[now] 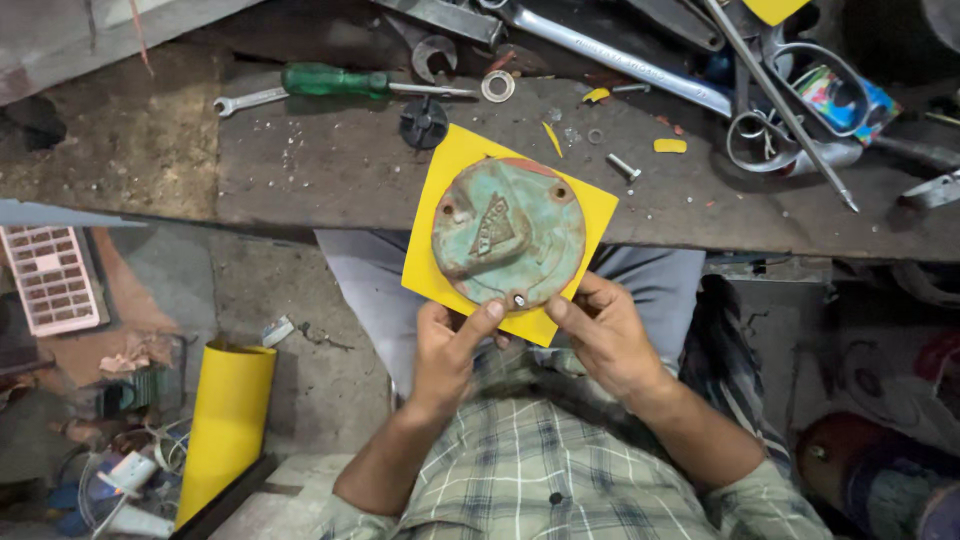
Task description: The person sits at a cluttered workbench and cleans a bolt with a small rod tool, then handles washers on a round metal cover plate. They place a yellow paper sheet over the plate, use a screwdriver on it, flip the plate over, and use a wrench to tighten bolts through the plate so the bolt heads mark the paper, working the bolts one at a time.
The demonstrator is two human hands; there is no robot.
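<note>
A round, worn green metal cover [508,234] with rust patches and three bolt holes lies flat on a square yellow sheet [432,262]. I hold both together in front of my body, at the near edge of a dark workbench [330,175]. My left hand [447,352] pinches the sheet's lower edge, its thumb pressing on the cover's rim near a small bolt. On the lower right edge, my right hand [600,335] grips the sheet and cover in the same way.
On the bench lie a green-handled screwdriver [335,81], spanners [610,52], scissors [790,100], a small black wheel [424,122], a washer [497,86], a bolt [622,167] and yellow scraps [669,146]. A rolled yellow sheet [226,425] stands on the floor at left.
</note>
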